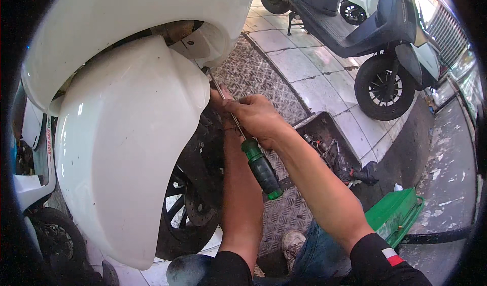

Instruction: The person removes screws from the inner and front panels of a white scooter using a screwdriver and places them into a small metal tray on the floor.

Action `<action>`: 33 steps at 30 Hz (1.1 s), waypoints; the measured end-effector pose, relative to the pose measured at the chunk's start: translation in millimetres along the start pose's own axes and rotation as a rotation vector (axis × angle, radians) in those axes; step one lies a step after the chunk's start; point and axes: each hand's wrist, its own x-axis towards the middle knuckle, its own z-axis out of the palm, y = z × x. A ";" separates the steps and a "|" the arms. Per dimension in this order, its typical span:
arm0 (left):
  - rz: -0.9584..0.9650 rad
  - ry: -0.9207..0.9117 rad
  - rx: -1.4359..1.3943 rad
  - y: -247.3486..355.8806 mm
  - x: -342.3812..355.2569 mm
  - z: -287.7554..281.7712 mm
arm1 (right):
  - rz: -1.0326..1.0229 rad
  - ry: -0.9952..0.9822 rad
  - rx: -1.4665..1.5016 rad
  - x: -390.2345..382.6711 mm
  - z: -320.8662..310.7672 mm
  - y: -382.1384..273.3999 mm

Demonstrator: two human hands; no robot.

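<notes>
My right hand [253,117] pinches the metal shaft of a screwdriver, whose green and black handle [261,169] hangs down-right below my fingers. The shaft's upper end reaches the dark gap at the edge of a white scooter's front fender [122,144], beneath a white body panel [132,7]. My left hand [219,99] is behind the shaft at the fender's right edge, fingers curled and partly hidden; what they hold is unclear. The front wheel [175,240] with dark fork and brake disc sits below, left of my forearms.
A tool tray [319,118] with metal tools and a drill lies right of my arm, above a green case [390,212]. A dark scooter [365,37] stands upper right on white tiles. A textured metal plate [243,62] lies underneath. Another scooter [38,174] is at far left.
</notes>
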 end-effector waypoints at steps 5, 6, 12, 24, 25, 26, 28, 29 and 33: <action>0.003 -0.006 0.018 10.5 -7.8 -2.3 | -0.013 -0.008 0.064 -0.4 14.9 3.2; 0.006 -0.006 0.024 14.3 -8.1 -4.0 | -0.018 0.008 0.063 0.6 18.7 4.9; 0.007 -0.010 -0.003 10.3 -20.2 1.3 | -0.077 0.077 -0.014 -7.6 15.5 11.9; -0.197 0.121 -0.174 33.1 -1.8 45.6 | -0.045 0.106 -0.216 -20.0 -26.0 29.0; -0.185 0.099 -0.160 33.7 -0.9 42.8 | -0.064 0.109 -0.194 -19.3 -27.6 35.7; -0.189 0.115 -0.128 33.2 -2.0 41.3 | -0.083 0.079 -0.223 -21.5 -31.9 39.7; -0.192 0.117 -0.130 34.9 -4.8 40.1 | -0.068 0.019 -0.355 -29.7 -42.6 31.4; -0.186 0.104 -0.128 36.4 -7.3 40.3 | -0.079 0.025 -0.348 -29.5 -47.9 32.6; -0.257 0.059 -0.229 41.1 -12.7 41.9 | -0.138 -0.129 -0.441 -45.4 -79.0 19.2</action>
